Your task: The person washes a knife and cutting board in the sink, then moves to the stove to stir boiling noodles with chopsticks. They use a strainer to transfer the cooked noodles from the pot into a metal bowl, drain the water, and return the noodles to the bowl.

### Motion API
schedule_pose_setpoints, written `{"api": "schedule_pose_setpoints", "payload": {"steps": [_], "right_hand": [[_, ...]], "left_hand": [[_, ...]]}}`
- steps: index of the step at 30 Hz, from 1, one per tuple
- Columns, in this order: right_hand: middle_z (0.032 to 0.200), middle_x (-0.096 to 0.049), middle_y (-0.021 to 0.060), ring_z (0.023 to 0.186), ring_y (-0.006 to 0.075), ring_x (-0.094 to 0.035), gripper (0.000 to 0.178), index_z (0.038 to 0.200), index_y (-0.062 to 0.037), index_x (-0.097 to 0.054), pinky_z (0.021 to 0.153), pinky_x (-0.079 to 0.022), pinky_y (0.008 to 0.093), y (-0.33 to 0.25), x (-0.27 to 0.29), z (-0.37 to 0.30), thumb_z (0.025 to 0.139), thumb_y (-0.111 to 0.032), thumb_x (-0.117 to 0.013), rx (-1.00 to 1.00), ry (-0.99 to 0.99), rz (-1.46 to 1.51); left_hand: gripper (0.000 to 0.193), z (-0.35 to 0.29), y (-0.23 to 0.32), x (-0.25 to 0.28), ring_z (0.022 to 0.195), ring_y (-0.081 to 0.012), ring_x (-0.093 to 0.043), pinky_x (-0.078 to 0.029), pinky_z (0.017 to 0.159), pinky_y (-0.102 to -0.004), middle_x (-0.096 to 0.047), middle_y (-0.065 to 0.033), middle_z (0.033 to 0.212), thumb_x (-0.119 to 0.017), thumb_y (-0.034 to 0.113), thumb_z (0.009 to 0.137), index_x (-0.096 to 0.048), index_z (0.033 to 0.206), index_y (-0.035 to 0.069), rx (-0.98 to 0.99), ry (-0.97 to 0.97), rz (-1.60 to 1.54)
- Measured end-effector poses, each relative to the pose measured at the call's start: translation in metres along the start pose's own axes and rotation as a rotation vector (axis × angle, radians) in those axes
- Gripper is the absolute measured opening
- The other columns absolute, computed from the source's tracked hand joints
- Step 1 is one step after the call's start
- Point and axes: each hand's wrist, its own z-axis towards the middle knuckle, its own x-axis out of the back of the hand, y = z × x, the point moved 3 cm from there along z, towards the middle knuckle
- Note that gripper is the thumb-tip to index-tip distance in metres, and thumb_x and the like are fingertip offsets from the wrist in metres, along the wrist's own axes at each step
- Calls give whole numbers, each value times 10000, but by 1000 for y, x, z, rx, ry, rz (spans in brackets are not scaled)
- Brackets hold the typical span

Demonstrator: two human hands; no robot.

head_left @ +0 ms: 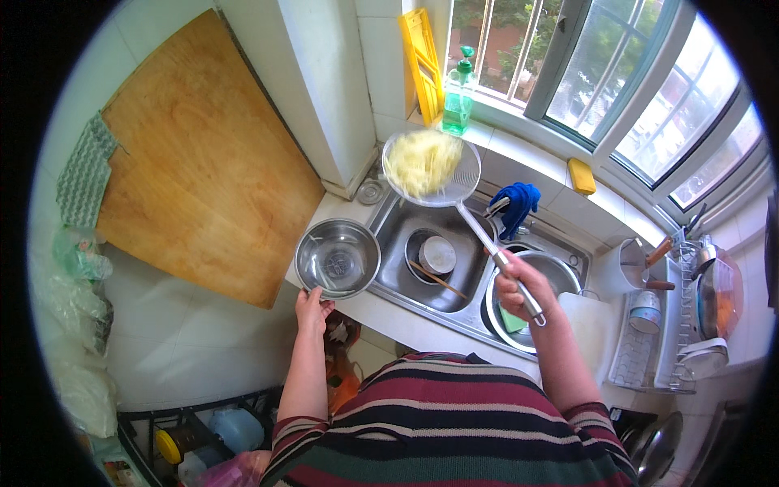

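Note:
My right hand [526, 286] grips the metal handle of a strainer [466, 180], whose round mesh bowl is raised over the far side of the sink. A heap of pale yellow shreds [422, 162], slightly blurred, lies in the strainer. With my left hand [313, 307] I hold the near rim of a stainless steel bowl [337, 258] at the counter's left end. A few pale shreds cling inside this bowl. Below the strainer, the left sink basin [393, 272] holds a pot with a small metal cup [437, 255] and a wooden chopstick [442, 282].
A large metal basin [560, 266] with a green cloth sits in the right sink. A blue cloth [516, 206] hangs over the faucet. The windowsill holds a green soap bottle [458, 97] and yellow sponge [581, 175]. At right stands a dish rack [641, 349]; at left leans a wooden board [203, 162].

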Motion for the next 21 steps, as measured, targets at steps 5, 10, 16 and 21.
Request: {"api": "schedule_pose_setpoints", "payload": {"steps": [5,10,16,21], "right_hand": [[575,-376,14,378,76,-364,487,1329,-126,-303,324,-294,184,-31,-42,-12,871,-176,-460,131,-110,-141],[579,-372,20,377,77,-339,499,1342,-123,-273,323,-285,185,-8,-18,-22,869,-134,-433,95,-71,-83],[620,-409,27,452,85,-371,359,1222,-122,-405,381,-331,182,48,46,-19,871,-135,-475,-95,159,92],[631,-413,31,449,94,-366,418,1276,-157,-367,390,-334,193,53,41,-19,871,-101,-449,-130,237,-67]], "left_hand": [[242,1,4,-8,649,-191,-547,-484,572,-318,-558,-61,852,-561,168,845,-476,1063,104,16,-9,-4],[259,7,-2,-11,638,-186,-558,-485,565,-307,-569,-64,845,-552,159,851,-470,1089,101,30,-41,20],[306,20,-12,-12,612,-186,-569,-481,522,-300,-567,-80,860,-546,133,847,-440,1129,77,71,-4,78],[417,29,-9,-32,638,-201,-593,-481,507,-297,-575,-110,905,-531,112,833,-370,1216,80,103,-14,203]]}}
